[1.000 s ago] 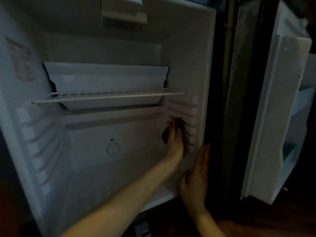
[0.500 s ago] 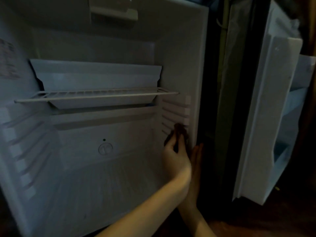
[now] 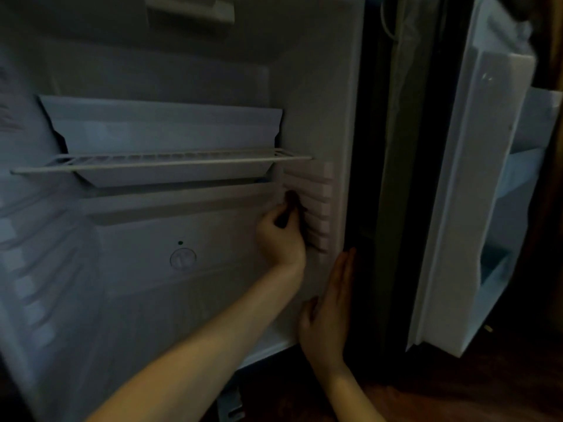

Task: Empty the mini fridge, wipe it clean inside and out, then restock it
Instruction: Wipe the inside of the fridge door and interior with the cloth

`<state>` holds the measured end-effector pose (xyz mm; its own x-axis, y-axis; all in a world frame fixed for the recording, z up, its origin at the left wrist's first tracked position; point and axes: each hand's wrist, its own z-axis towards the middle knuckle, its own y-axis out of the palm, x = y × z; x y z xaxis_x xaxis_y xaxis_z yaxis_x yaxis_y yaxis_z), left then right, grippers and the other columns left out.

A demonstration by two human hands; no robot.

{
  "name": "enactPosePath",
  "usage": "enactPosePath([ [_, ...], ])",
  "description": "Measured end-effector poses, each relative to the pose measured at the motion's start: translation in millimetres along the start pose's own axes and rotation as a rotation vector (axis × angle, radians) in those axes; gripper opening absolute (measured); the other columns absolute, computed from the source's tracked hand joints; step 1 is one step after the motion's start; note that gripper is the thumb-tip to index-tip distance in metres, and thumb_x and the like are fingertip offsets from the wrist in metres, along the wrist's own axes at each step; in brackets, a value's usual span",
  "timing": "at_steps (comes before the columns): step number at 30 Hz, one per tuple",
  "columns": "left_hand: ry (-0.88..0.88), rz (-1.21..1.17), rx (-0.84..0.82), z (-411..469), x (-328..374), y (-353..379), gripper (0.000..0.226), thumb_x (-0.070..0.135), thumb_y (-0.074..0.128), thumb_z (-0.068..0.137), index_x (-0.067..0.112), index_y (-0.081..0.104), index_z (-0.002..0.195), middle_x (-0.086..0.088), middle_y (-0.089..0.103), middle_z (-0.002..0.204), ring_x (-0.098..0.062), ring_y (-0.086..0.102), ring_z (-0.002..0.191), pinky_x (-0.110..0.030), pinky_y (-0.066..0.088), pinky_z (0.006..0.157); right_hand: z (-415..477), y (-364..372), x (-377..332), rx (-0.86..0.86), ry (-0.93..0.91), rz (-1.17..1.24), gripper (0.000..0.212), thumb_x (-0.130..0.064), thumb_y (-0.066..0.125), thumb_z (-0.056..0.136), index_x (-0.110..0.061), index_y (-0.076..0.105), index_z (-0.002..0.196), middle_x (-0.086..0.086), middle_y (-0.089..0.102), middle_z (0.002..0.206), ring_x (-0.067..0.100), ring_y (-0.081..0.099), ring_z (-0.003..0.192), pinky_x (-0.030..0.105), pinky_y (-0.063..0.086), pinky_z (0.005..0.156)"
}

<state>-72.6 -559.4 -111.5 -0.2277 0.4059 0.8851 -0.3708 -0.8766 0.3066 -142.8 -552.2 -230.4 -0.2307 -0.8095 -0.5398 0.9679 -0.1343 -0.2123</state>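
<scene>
- Head view: the mini fridge [image 3: 350, 86] stands open in front of me. No food shows inside, only a wire shelf [image 3: 158, 164] and a pale tray [image 3: 164, 129] at shelf level.
- My left hand [image 3: 281, 239] has its fingers curled round a dark cloth [image 3: 289, 208]. It presses the cloth to the moulded rails [image 3: 316, 205] on the right inner wall, just below the shelf's end.
- My right hand [image 3: 330, 312] lies flat with straight fingers against the fridge's front right edge and grips nothing.
- Stage, as I judge it: inside wipe in hand; outside and restocking not yet done.
- Risks:
  - An upward stroke could catch the shelf's end and lift it off its rail.
  - The cloth may snag on the rail ends.
  - Riding only the ridges would leave dirt in the grooves.
- Room:
  - Open space below and leftward toward the back wall.
  - Tight overhead, under the shelf.
  - The door [image 3: 475, 178] is swung wide, well apart from both arms.
  - A stroke pulled forward and down would meet my right hand.
</scene>
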Motion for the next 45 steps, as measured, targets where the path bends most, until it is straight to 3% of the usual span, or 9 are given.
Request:
enactPosePath([
  [6,0.305,-0.056,-0.108,-24,19,-4,0.023,0.009,0.071,0.084,0.015,0.073,0.106,0.003,0.072,0.094,-0.013,0.067,0.09,-0.023,0.052,0.082,-1,2,0,-0.006,0.023,-0.04,0.117,0.014,0.058,0.072,-0.03,-0.016,0.151,-0.014,-0.018,0.159,0.008,-0.01,0.147,0.018,-0.006,0.117],
  [13,0.203,0.201,0.0,60,13,14,0.026,0.019,0.061,0.093,0.014,0.07,0.117,-0.007,0.071,0.111,-0.021,0.066,0.1,-0.023,0.043,0.075,0,1,-1,0.041,0.002,-0.005,0.112,0.01,0.051,0.069,-0.032,-0.012,0.152,-0.015,-0.014,0.16,0.007,-0.004,0.148,0.017,0.0,0.117],
  [17,0.243,0.301,-0.01,54,14,12,0.025,0.024,0.057,0.095,0.015,0.072,0.114,-0.01,0.073,0.103,-0.024,0.067,0.092,-0.026,0.04,0.066,1,3,-1,0.04,0.03,-0.007,0.109,0.004,0.047,0.066,-0.032,-0.011,0.152,-0.015,-0.013,0.16,0.008,-0.003,0.148,0.019,0.001,0.118],
  [22,0.454,0.115,-0.21,-14,27,-9,0.023,0.016,0.064,0.091,0.018,0.071,0.113,0.005,0.072,0.101,-0.003,0.066,0.083,-0.022,0.049,0.068,0,4,-2,0.031,0.032,-0.008,0.112,0.003,0.049,0.066,-0.033,-0.014,0.151,-0.017,-0.017,0.158,0.006,-0.008,0.147,0.018,-0.002,0.117],
  [31,0.156,0.26,-0.078,66,14,9,0.025,0.019,0.06,0.093,0.012,0.071,0.114,-0.009,0.071,0.109,-0.024,0.066,0.1,-0.032,0.05,0.08,-2,3,-4,0.041,0.035,-0.018,0.116,0.012,0.053,0.067,-0.032,-0.014,0.151,-0.017,-0.016,0.159,0.005,-0.007,0.147,0.016,-0.001,0.117],
  [34,0.177,0.237,-0.045,43,11,5,0.021,0.014,0.061,0.092,0.008,0.073,0.108,-0.011,0.073,0.102,-0.015,0.064,0.088,-0.022,0.039,0.066,-2,3,-3,0.052,0.033,-0.008,0.114,0.009,0.051,0.065,-0.03,-0.012,0.152,-0.016,-0.015,0.159,0.007,-0.006,0.148,0.018,0.0,0.117],
  [38,0.249,0.104,-0.241,-23,3,-22,0.017,0.004,0.065,0.088,0.008,0.075,0.102,0.006,0.072,0.086,-0.004,0.063,0.077,-0.018,0.047,0.068,-1,4,-4,0.025,0.02,0.028,0.111,0.001,0.055,0.07,-0.031,-0.014,0.151,-0.013,-0.015,0.16,0.011,-0.007,0.148,0.022,-0.002,0.118],
  [42,-0.079,0.13,-0.416,-46,-11,-56,0.015,0.005,0.072,0.083,0.019,0.071,0.075,0.004,0.07,0.071,-0.007,0.063,0.066,-0.023,0.049,0.065,-1,-8,-9,-0.055,0.033,0.087,0.107,-0.014,0.061,0.074,-0.038,-0.009,0.152,-0.011,-0.016,0.16,0.017,-0.007,0.149,0.041,0.006,0.12],
  [45,-0.126,0.155,-0.541,-45,4,-68,0.022,0.001,0.072,0.081,0.019,0.068,0.069,0.01,0.066,0.058,0.001,0.06,0.057,-0.012,0.045,0.058,3,-27,-19,-0.09,-0.076,0.078,0.09,-0.03,0.054,0.078,-0.034,0.006,0.154,-0.004,-0.008,0.162,0.021,-0.004,0.149,0.045,0.01,0.119],
])
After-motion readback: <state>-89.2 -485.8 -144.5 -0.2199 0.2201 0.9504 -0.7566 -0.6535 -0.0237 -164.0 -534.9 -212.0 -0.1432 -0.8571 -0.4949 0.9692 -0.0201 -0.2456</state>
